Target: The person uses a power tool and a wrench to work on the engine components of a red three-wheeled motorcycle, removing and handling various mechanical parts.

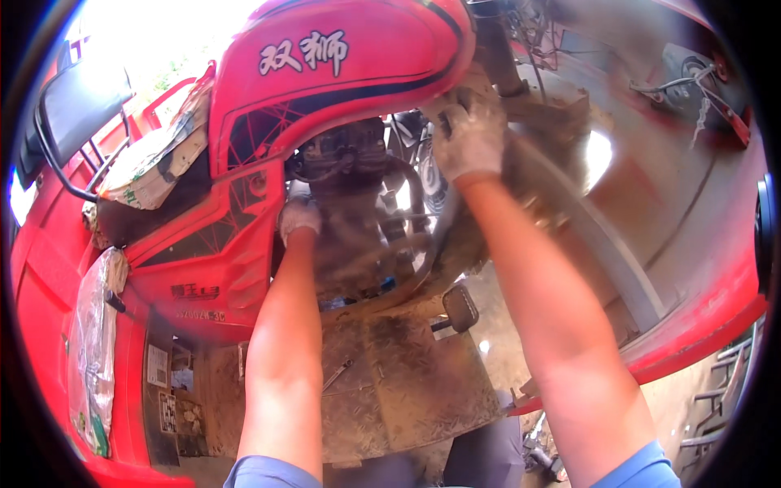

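Both my hands wear pale, soiled gloves and reach into the opened front of a red vehicle. My left hand [299, 215] is beside the dark, dirty mechanism [346, 163], just inside the edge of the red side panel [215, 252]; its fingers are hidden. Higher up, my right hand [472, 137] rests against a dusty brown metal part [537, 114], near the end of the curved red cover [350, 61]. Its fingers look bent and spread apart, somewhat blurred, and I see nothing held in them. Dark hoses [415, 183] run between the two hands.
Below my arms lies a worn metal footplate [390, 350] with a wrench [338, 374] on it. A pedal [460, 307] sticks up at its far edge. Left are a plastic-covered seat [163, 159] and a black backrest [77, 110]. A red panel edge [683, 350] curves along the right.
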Action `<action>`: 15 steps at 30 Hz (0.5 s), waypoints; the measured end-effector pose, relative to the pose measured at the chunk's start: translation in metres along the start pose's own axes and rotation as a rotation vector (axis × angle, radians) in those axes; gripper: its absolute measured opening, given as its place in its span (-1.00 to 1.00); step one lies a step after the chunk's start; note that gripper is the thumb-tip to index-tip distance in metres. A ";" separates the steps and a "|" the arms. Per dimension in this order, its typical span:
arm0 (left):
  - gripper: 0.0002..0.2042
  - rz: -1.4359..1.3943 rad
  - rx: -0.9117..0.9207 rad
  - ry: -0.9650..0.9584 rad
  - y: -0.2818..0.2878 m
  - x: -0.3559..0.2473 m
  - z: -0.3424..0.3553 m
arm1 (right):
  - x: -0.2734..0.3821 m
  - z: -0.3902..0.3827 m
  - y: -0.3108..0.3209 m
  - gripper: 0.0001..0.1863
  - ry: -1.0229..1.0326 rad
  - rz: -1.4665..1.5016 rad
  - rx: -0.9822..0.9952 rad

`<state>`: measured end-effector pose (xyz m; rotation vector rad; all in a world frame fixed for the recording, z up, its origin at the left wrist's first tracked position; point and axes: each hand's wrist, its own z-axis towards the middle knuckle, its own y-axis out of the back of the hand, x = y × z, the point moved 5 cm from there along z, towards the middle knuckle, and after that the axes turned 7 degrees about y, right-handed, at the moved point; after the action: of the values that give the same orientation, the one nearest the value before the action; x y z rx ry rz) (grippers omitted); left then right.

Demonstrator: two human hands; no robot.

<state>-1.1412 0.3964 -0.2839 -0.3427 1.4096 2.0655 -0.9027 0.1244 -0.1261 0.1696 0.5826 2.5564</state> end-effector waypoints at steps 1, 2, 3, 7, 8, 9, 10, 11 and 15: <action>-0.66 -0.008 -0.001 -0.023 -0.002 0.001 0.000 | 0.000 0.000 -0.001 -0.69 -0.009 0.019 0.013; -0.66 -0.029 -0.011 0.020 -0.003 0.003 0.001 | -0.001 -0.001 -0.001 -0.69 -0.022 0.029 0.026; -0.66 -0.018 0.011 0.056 -0.004 0.006 0.002 | -0.001 -0.001 -0.001 -0.71 -0.026 0.079 0.012; -0.63 -0.036 -0.019 -0.058 0.002 -0.003 0.001 | -0.001 0.000 0.000 -0.63 -0.013 0.072 0.064; -0.62 -0.004 -0.003 -0.087 0.003 -0.006 0.000 | -0.002 -0.001 0.001 -0.62 -0.019 0.059 0.066; -0.61 -0.030 -0.008 -0.081 0.005 -0.007 -0.001 | -0.002 -0.001 0.001 -0.61 -0.021 0.047 0.066; -0.60 -0.008 0.008 -0.042 0.007 -0.007 -0.003 | -0.002 -0.002 0.002 -0.61 -0.010 0.032 0.065; -0.59 0.006 0.007 -0.019 0.009 -0.008 -0.004 | -0.002 -0.003 0.004 -0.64 -0.014 0.071 0.023; -0.58 -0.014 0.029 0.015 0.012 -0.011 -0.008 | -0.002 -0.004 0.006 -0.70 -0.013 0.122 -0.008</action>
<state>-1.1412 0.3820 -0.2724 -0.3553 1.4405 2.0331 -0.9046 0.1175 -0.1269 0.2243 0.5727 2.6728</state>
